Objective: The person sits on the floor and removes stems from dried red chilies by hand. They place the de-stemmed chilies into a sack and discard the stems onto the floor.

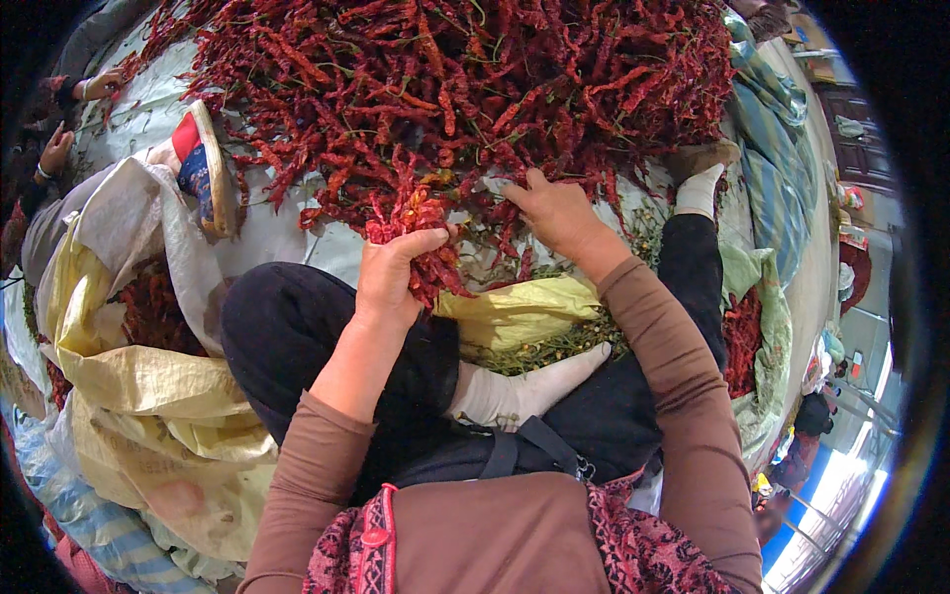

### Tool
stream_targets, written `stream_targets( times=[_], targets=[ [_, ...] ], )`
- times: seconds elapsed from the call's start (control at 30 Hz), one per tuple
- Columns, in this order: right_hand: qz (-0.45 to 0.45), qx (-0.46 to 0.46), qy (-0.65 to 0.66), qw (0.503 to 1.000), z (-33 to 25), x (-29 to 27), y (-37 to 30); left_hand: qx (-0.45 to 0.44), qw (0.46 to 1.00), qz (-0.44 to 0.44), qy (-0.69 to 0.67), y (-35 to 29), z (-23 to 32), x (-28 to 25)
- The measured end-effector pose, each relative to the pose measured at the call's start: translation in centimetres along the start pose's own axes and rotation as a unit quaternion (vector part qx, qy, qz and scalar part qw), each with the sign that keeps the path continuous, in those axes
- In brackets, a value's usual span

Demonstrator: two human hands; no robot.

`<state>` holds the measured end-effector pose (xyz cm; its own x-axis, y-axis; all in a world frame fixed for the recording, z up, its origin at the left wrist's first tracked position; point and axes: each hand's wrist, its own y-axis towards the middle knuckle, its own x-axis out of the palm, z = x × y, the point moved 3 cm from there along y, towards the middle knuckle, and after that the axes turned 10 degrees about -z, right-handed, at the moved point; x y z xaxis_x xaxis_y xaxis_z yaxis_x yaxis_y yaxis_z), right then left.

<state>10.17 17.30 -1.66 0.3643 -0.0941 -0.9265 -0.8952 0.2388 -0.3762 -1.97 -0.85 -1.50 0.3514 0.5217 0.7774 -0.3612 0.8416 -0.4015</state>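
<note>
Clearly, left hand curled round dried chili bunch; right hand bent near chili pile, pinch unclear.

Produce workplace, with heaped red chilies and open chili-filled sacks.

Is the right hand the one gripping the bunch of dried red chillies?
No, the left hand grips the bunch of dried red chillies, while the right hand is apart from it, near the pile's edge.
</note>
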Motion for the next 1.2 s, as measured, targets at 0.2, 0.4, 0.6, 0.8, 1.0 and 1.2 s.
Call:
stream_targets(
  times=[0.2,0.4,0.6,0.8,1.0,1.2],
  targets=[
    [-0.015,-0.036,-0.018,0.999,0.7,1.0,0.8,0.018,0.999,0.029,0.003,0.1,0.1,-0.5],
    [0.080,0.000,0.245,0.966,2.9,-3.9,-1.0,0.038,0.996,0.078,-0.001,0.1,0.6,-1.6],
    [-0.075,0.115,0.741,0.658,5.1,-4.6,-3.3,0.033,0.998,0.060,-0.009,0.2,0.3,-0.8],
    [0.028,0.059,0.830,0.553,1.9,-4.7,-4.2,0.009,0.999,0.028,0.031,-0.2,0.4,-0.3],
    [0.130,0.073,0.579,0.801,-5.1,-6.9,-3.4,-0.046,0.996,-0.046,0.059,-0.2,-0.8,0.2],
    [0.223,0.115,0.254,0.934,-11.5,-6.2,-3.2,-0.074,0.995,-0.069,0.024,-1.3,-1.0,1.2]
  ],
)
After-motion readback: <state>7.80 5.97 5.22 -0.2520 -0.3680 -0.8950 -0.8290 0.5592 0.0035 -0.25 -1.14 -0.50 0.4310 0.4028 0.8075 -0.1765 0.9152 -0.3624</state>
